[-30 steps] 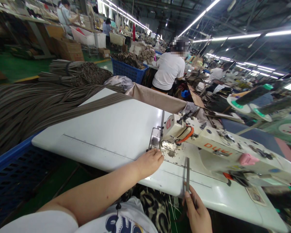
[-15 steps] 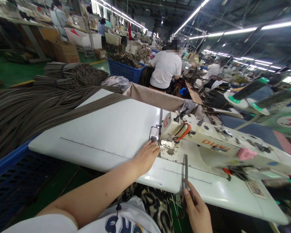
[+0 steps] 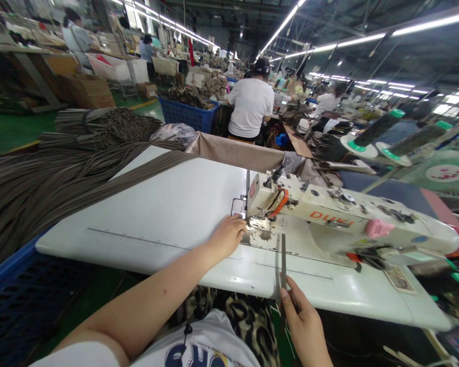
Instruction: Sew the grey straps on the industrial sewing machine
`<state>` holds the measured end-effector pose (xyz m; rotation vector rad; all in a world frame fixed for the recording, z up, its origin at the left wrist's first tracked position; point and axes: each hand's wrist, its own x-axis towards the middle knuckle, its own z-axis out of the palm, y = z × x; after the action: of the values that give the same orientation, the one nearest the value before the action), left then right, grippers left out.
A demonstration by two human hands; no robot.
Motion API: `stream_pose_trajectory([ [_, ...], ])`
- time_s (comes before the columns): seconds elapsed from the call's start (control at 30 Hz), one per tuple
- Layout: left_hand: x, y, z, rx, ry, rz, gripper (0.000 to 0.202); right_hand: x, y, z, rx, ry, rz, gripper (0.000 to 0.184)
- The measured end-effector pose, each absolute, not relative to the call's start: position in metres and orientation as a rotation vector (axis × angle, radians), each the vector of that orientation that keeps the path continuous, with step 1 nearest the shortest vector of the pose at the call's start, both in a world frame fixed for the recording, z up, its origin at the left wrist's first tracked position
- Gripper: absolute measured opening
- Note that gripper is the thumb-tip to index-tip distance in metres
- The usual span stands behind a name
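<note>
My left hand (image 3: 227, 235) is at the sewing area of a white sewing machine (image 3: 329, 214), left of its presser foot. Its fingers are bent and drawn together beside a small metal-framed plate (image 3: 238, 206); whatever may be under the fingertips is hidden. Between the thumb and fingers of my right hand (image 3: 300, 311) is a narrow grey-brown strap (image 3: 283, 260). The strap's free end points up over the front of the machine bed, and its lower part hangs past the table edge. Another dark strip (image 3: 248, 178) stands out behind the machine head.
A large bundle of grey-brown straps (image 3: 42, 178) lies over the left side of the white table (image 3: 137, 204). Below it is a blue crate (image 3: 23, 295). Thread cones (image 3: 380, 127) stand at the right. A person in a white shirt (image 3: 251, 104) sits ahead.
My left hand's fingers have gone from stretched out to bent. My right hand still holds the strap, which now stands straighter. The whole view has shifted slightly.
</note>
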<state>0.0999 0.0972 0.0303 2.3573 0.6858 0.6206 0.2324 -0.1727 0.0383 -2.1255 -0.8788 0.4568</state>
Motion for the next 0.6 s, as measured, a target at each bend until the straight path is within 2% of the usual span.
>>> stream_pose_trajectory([
  [0.2,0.126,0.148,0.031,2.3,0.758,0.641,0.03,0.212,-0.158,0.048,-2.05,-1.087,0.474,0.064],
  [0.4,0.152,0.183,0.04,2.345,0.754,0.571,0.033,0.187,-0.14,0.055,-1.958,-1.208,0.621,0.061],
  [0.6,0.171,0.194,0.045,2.396,0.798,0.482,0.06,0.182,-0.124,0.056,-1.942,-1.18,0.687,0.057],
])
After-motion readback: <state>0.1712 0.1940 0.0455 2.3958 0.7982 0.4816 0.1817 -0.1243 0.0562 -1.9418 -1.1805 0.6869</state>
